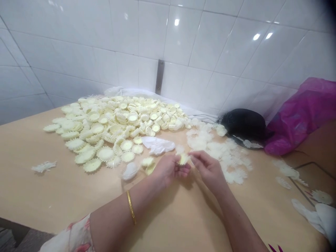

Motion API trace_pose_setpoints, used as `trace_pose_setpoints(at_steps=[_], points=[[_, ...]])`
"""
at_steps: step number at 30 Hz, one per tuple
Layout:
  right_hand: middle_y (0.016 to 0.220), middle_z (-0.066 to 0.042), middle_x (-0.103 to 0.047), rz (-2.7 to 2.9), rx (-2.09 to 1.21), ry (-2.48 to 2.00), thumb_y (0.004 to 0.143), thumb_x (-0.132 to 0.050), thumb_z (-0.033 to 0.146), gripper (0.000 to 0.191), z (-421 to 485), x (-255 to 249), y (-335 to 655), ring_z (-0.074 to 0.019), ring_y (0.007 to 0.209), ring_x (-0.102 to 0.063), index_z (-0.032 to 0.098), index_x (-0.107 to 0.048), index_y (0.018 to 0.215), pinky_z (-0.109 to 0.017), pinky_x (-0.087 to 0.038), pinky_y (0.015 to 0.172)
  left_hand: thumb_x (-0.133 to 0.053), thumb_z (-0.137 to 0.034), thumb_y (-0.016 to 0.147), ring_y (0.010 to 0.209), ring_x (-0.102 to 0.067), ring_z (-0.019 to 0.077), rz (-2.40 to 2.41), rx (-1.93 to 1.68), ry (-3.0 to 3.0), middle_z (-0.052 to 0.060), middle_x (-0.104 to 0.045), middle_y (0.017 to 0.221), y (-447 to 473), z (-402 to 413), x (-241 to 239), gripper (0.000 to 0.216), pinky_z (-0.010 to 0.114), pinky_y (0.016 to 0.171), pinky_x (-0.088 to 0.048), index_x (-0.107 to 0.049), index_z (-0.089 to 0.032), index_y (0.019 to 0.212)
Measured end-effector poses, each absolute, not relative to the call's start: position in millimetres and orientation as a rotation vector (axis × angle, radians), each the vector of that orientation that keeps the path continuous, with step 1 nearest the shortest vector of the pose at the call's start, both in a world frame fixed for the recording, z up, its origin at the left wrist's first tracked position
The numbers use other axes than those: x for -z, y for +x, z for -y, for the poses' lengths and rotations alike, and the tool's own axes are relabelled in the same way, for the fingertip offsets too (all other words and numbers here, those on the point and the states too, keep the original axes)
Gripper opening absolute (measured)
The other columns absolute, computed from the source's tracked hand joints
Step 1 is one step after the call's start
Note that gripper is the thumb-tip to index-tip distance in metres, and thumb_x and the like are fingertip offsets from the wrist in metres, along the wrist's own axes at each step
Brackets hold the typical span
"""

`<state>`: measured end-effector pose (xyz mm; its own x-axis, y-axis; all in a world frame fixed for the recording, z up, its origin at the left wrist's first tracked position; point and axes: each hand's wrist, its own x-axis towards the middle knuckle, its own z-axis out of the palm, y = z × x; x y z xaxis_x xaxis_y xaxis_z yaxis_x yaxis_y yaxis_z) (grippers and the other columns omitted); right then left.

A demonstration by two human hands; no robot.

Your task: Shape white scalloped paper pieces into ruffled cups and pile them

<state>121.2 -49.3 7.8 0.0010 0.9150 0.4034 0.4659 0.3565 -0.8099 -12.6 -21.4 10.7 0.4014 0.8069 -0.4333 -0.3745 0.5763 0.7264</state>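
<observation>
No readable text, labels or numbers anywhere.

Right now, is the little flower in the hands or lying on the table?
In the hands. The left hand and right hand both pinch the little flower, above the table.

The heap of ridged discs (pixel 118 122) lies on the table (pixel 52 196), toward its far side. The wall (pixel 78 52) stands right behind it, with a bracket (pixel 159 76) on that wall behind the heap's right end. Just right of the heap spreads a scatter of flat pieces (pixel 220 150). Farther right a bag (pixel 244 124) sits against the wall, with a second bag (pixel 301 115) beyond it. A crumpled wrapper (pixel 159 144) touches the heap's near edge. In front of that, the left hand (pixel 168 169) and right hand (pixel 207 168) meet on a small disc (pixel 183 159). A stray piece (pixel 43 166) lies apart, before the heap's left end.
</observation>
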Motion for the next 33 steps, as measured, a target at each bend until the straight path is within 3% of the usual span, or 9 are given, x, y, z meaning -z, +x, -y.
trace_pose_setpoints(at_steps=[5, 10, 14, 17, 21, 26, 33], points=[[0.089, -0.003, -0.058, 1.797, -0.463, -1.184, 0.074, -0.057, 0.018, 0.016, 49, -7, 125, -0.0176, 0.087, -0.054, 0.021, -0.059, 0.09, -0.031, -0.042, 0.08, -0.045, -0.012, 0.078, 0.043, -0.05, 0.0091, -0.846, -0.75, 0.682, 0.006, -0.056, 0.054, -13, 22, -8, 0.011, 0.02, 0.044, -0.041, -0.054, -0.007, 0.075], [0.094, -0.005, -0.052, 1.857, -0.247, -1.1, 0.074, -0.049, 0.008, 0.014, 53, -8, 120, -0.0193, 0.091, -0.051, 0.02, -0.054, 0.071, -0.033, -0.042, 0.08, -0.042, -0.022, 0.082, 0.043, -0.05, 0.0099, -0.883, -0.702, 0.723, 0.006, -0.056, 0.054, -13, 23, -6, 0.019, 0.021, 0.044, -0.04, -0.054, -0.007, 0.076], [0.09, -0.005, -0.056, 1.967, -0.173, -0.979, 0.073, -0.042, 0.003, 0.021, 57, -8, 111, -0.0215, 0.093, -0.049, 0.022, -0.052, 0.071, -0.037, -0.041, 0.08, -0.048, -0.015, 0.077, 0.041, -0.047, 0.0086, -0.899, -0.805, 0.697, 0.003, -0.051, 0.049, -10, 21, -3, 0.011, 0.02, 0.041, -0.037, -0.053, -0.009, 0.069], [0.08, -0.004, -0.054, 1.95, -0.23, -0.965, 0.076, -0.041, 0.005, 0.02, 59, -7, 107, -0.0202, 0.084, -0.051, 0.022, -0.05, 0.073, -0.037, -0.043, 0.076, -0.048, -0.009, 0.073, 0.037, -0.044, 0.0076, -0.913, -0.874, 0.663, 0.0, -0.047, 0.045, -6, 19, -2, 0.012, 0.02, 0.039, -0.036, -0.05, -0.01, 0.06], [0.079, -0.003, -0.054, 1.833, -0.333, -0.991, 0.079, -0.042, 0.009, 0.015, 61, -8, 105, -0.0169, 0.076, -0.053, 0.021, -0.048, 0.075, -0.032, -0.044, 0.069, -0.05, -0.009, 0.071, 0.041, -0.049, 0.0098, -0.887, -0.946, 0.588, 0.003, -0.052, 0.051, -1, 20, -1, 0.009, 0.024, 0.042, -0.043, -0.05, -0.011, 0.062], [0.078, -0.002, -0.055, 1.81, -0.463, -0.961, 0.081, -0.045, 0.013, 0.011, 61, -6, 106, -0.0159, 0.073, -0.053, 0.021, -0.05, 0.075, -0.031, -0.044, 0.068, -0.048, -0.004, 0.067, 0.034, -0.04, 0.0069, -0.934, -1.01, 0.519, -0.002, -0.042, 0.042, 3, 22, 0, 0.017, 0.019, 0.034, -0.033, -0.042, -0.014, 0.055], [0.073, -0.001, -0.056, 1.603, -0.72, -0.888, 0.081, -0.052, 0.023, 0.009, 68, -12, 104, -0.0154, 0.071, -0.054, 0.021, -0.051, 0.072, -0.03, -0.044, 0.066, -0.042, -0.007, 0.075, 0.042, -0.051, 0.0102, -0.981, -1.031, 0.442, 0.003, -0.053, 0.055, -3, 17, 3, 0.009, 0.023, 0.044, -0.045, -0.045, -0.013, 0.07]])
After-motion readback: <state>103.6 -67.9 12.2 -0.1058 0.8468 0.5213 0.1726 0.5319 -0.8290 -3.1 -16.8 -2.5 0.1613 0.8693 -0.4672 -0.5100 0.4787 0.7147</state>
